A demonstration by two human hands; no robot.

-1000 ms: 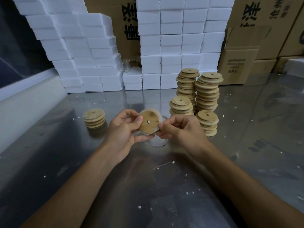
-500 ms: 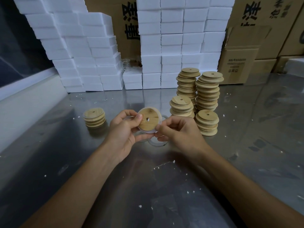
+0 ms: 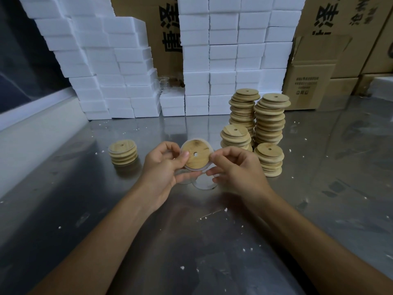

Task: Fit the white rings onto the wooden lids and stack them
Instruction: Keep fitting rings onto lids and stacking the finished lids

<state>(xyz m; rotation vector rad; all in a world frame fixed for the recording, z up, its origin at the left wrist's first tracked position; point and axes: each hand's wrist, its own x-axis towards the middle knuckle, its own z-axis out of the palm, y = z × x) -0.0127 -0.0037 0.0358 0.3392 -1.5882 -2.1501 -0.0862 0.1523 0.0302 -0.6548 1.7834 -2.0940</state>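
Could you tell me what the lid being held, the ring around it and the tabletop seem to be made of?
Lid: pale unfinished wood, likely bamboo, with visible grain streaks.
Ring: translucent whitish, probably silicone or soft plastic; it hugs the rim.
Tabletop: brushed metal, likely stainless steel, with dull grey reflections.

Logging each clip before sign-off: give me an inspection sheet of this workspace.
Surface: shiny metal table, scattered white foam crumbs.
Job's things: round wooden lid with centre hole held up, white ring around its rim; short ringed stack left; four lid stacks right; loose clear rings beneath the hands.
Clutter: nothing seen beyond crumbs.
Grippers: left hand and right hand both pinch the lid.
Cables: nothing seen.
Surroundings: white foam blocks, cardboard boxes.
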